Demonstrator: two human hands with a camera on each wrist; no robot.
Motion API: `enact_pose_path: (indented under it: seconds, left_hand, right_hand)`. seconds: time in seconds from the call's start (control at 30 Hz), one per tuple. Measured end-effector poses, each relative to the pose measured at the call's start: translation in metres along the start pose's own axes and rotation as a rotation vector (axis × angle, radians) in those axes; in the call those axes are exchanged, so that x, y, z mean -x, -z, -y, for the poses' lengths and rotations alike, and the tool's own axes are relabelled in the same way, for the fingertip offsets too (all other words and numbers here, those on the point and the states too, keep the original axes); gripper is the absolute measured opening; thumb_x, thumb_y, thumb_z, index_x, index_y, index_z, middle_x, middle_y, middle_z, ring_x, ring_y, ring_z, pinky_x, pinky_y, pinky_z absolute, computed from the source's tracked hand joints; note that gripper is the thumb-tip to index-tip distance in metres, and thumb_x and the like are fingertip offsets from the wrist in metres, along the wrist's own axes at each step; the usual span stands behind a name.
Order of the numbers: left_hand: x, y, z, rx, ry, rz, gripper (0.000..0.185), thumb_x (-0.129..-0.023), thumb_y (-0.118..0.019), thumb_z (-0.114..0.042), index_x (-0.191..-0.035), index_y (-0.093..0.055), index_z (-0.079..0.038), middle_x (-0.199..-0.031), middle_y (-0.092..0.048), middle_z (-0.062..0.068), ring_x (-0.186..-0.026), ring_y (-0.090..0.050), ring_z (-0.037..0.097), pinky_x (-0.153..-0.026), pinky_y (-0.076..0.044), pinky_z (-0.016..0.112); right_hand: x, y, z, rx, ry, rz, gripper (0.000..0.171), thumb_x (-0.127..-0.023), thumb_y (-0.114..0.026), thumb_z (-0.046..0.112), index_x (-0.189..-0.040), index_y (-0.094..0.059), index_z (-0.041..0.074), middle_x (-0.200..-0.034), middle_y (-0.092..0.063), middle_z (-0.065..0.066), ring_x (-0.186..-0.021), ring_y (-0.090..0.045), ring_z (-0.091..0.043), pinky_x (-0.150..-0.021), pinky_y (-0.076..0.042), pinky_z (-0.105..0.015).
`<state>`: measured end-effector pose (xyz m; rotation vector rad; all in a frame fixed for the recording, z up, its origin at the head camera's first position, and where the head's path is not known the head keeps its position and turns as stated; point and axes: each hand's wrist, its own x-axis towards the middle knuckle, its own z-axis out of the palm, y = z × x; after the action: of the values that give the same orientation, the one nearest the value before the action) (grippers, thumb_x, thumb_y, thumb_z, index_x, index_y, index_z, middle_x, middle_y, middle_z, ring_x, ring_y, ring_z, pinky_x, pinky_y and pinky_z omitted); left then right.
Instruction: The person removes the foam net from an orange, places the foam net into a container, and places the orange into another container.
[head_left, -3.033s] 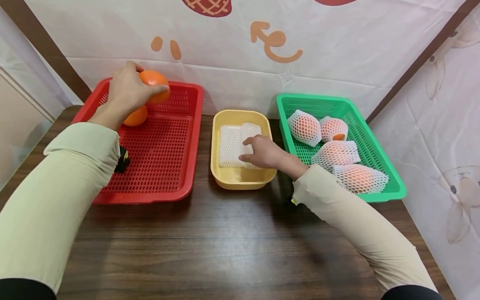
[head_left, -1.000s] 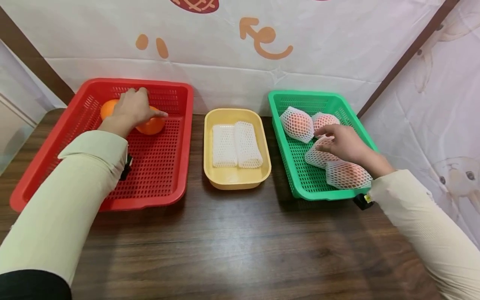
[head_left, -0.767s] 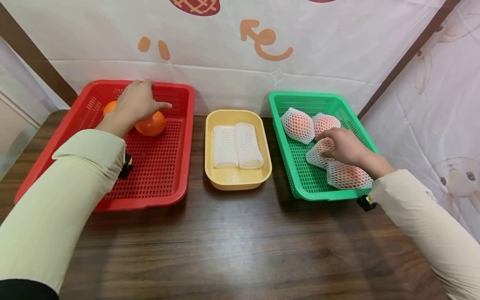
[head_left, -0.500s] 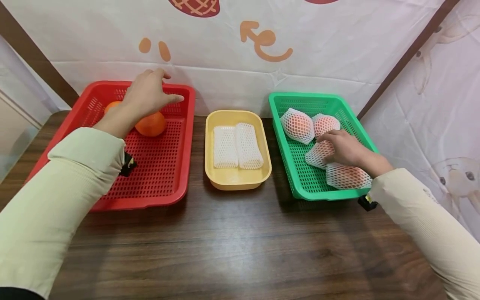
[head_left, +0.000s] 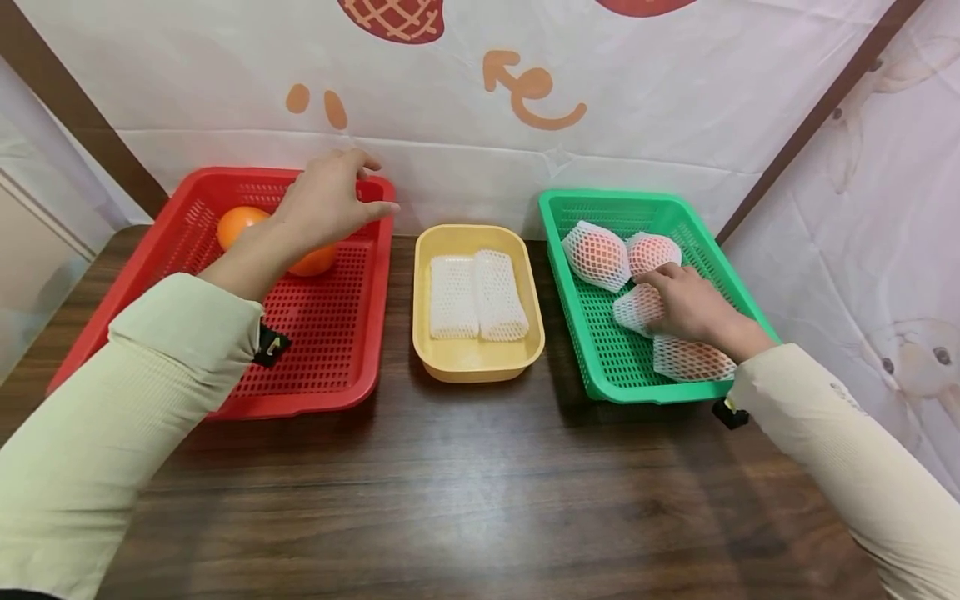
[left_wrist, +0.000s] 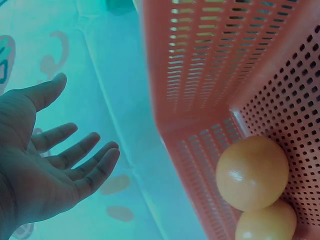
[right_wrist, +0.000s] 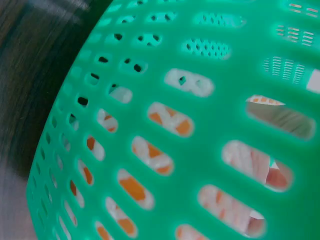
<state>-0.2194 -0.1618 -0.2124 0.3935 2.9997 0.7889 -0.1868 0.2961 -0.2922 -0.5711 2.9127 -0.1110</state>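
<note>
My left hand [head_left: 326, 200], fingers spread, hangs over the back right of the red basket [head_left: 372, 333]. In the left wrist view that hand [left_wrist: 55, 155] is bare-palmed and holds nothing. Below it in the basket lie two oranges, one orange [head_left: 238, 223] at the left and another orange [head_left: 315, 261] partly behind my forearm. My right hand [head_left: 693, 307] reaches into the green basket [head_left: 564, 275], its fingers curled over an orange in a white foam net [head_left: 636, 310]. The right wrist view is mostly the green basket's slotted wall [right_wrist: 200, 130], with netting and fingers behind the slots.
Between the baskets stands a yellow tub [head_left: 480, 367] with two flat foam net sleeves, a left sleeve [head_left: 453, 296] and a right sleeve [head_left: 500, 296]. More netted oranges [head_left: 597, 254] lie in the green basket. A printed cloth [head_left: 465, 167] hangs behind the wooden table [head_left: 465, 492].
My left hand has let go of the orange it held, now down in the red basket, and has moved up and right. My right hand has gone from the yellow tub into the green basket.
</note>
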Motion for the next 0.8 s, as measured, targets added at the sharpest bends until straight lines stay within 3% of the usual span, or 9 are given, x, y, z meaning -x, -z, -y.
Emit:
enact_pose_path:
  seconds: [0.2,0.33,0.6,0.8]
  left_hand:
    - [0.009,-0.005,-0.014,0.006,-0.056,-0.007,0.065,-0.089,-0.067,-0.031,-0.140,-0.041,0.001,-0.130,-0.049,0.023,-0.116,-0.046,0.036,-0.095,-0.040,0.053]
    - [0.017,-0.009,-0.025,0.006,-0.094,-0.005,0.065,-0.088,-0.069,-0.032,-0.139,-0.042,0.000,-0.130,-0.050,0.022,-0.115,-0.047,0.035,-0.096,-0.039,0.051]
    - [0.032,-0.018,-0.047,0.036,-0.178,0.033,0.062,-0.087,-0.070,-0.032,-0.137,-0.045,-0.003,-0.127,-0.052,0.018,-0.109,-0.053,0.032,-0.092,-0.045,0.046]
    - [0.044,-0.031,-0.059,0.146,-0.272,0.011,0.060,-0.084,-0.075,-0.027,-0.134,-0.049,-0.003,-0.124,-0.056,0.014,-0.108,-0.054,0.028,-0.091,-0.045,0.042]
  right_hand:
    - [0.003,0.005,-0.001,-0.092,0.008,-0.058,0.063,-0.080,-0.078,0.014,-0.134,-0.048,-0.002,-0.131,-0.041,-0.033,-0.120,-0.037,-0.051,-0.093,-0.034,-0.062]
    - [0.006,0.015,0.004,-0.137,0.027,-0.120,0.064,-0.080,-0.078,0.018,-0.133,-0.048,-0.004,-0.128,-0.045,-0.031,-0.117,-0.041,-0.046,-0.092,-0.036,-0.060]
    - [0.018,0.043,0.022,-0.208,0.008,-0.260,0.069,-0.078,-0.080,0.032,-0.134,-0.051,0.003,-0.131,-0.048,-0.024,-0.119,-0.042,-0.042,-0.090,-0.035,-0.063]
    - [0.032,0.052,0.042,-0.366,0.023,-0.338,0.066,-0.081,-0.077,0.032,-0.137,-0.050,0.011,-0.134,-0.049,-0.014,-0.112,-0.048,-0.031,-0.084,-0.045,-0.057]
